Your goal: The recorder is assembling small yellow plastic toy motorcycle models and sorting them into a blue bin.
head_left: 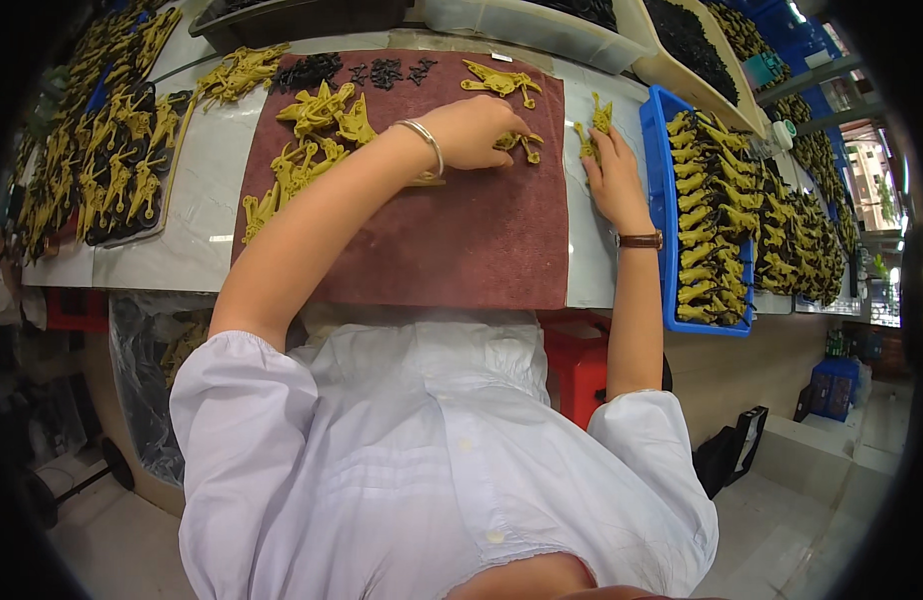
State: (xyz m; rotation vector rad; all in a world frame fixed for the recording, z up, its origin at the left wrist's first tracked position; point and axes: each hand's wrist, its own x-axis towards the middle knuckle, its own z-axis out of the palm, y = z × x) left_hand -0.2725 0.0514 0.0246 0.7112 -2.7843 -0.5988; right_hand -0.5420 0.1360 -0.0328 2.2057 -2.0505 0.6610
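Note:
My left hand (477, 130), a silver bangle on its wrist, reaches across a maroon cloth mat (462, 240) and pinches a small yellow plastic figure (525, 145) lying on the mat. My right hand (614, 178), with a brown-strapped watch, rests on the pale tabletop just right of the mat. Its fingers hold another yellow plastic figure (599, 118) upright. A further yellow figure (502, 82) lies on the mat above my left hand. A pile of yellow figures (317, 135) sits on the mat's left part, with small black parts (382, 70) along its far edge.
A blue tray (654, 180) packed with rows of yellow-and-black figures stands to the right. A black tray (117, 165) of similar figures lies at the left. Bins (527, 25) of black and yellow parts line the far edge. A red stool (577, 365) is under the table.

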